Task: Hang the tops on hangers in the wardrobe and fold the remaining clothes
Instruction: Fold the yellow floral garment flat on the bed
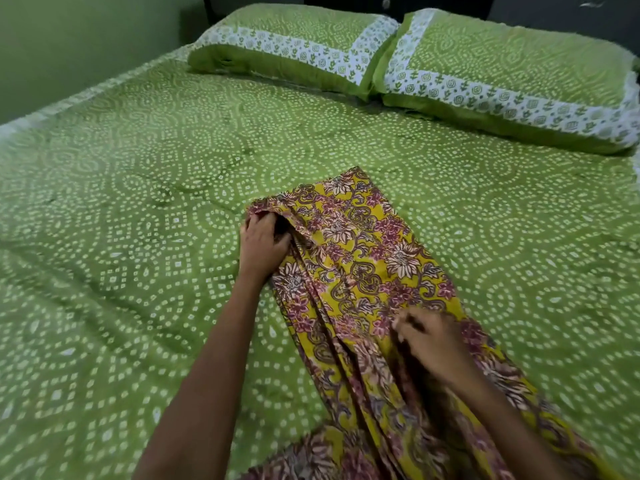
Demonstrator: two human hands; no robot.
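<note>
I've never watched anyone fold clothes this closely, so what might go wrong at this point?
The floral garment still lies bunched in long pleats, so a fold now may set crooked creases. The left hand grips only one far corner, which could slip loose. The near end trails past the bed's edge by the blurred right hand and might drag the cloth off.

Bed: a bed (121, 209) fills most of the view, covered by a green sheet with white dotted circles.
Pillows: two matching green pillows (512, 74) with white patterned borders lie side by side at the head.
Wall: a plain green wall (69, 39) runs along the left edge.
Headboard: a dark panel (450, 3) behind the pillows, possibly a headboard.
Light: dim and even.
</note>
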